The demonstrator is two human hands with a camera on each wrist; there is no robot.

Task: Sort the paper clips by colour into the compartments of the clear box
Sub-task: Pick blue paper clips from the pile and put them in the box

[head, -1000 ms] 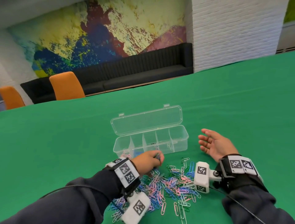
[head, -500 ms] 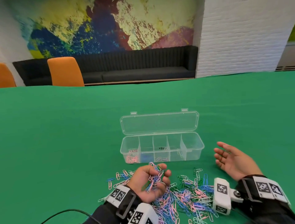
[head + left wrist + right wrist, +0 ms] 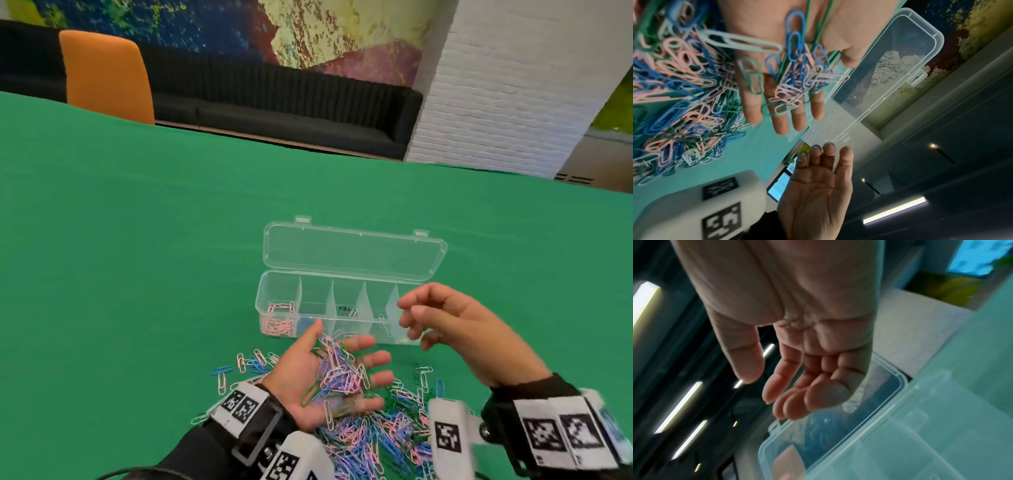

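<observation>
My left hand lies palm up just in front of the clear box, fingers spread straight, carrying a tangle of pink, blue, green and white paper clips. The left wrist view shows the same clips on the palm. A big mixed pile of clips lies on the table below both hands. My right hand hovers at the box's right end, fingers loosely curled and holding nothing. Pink clips fill the leftmost compartment, and blue clips lie in the one beside it.
The box's lid lies open at the back. Green cloth covers the wide table all around. Beyond the far edge stand an orange chair, a black sofa and a white brick pillar.
My left hand scooped clips from the pile, turned palm up and opened its fingers. My right hand rose off the table and moved left to the box's right end.
</observation>
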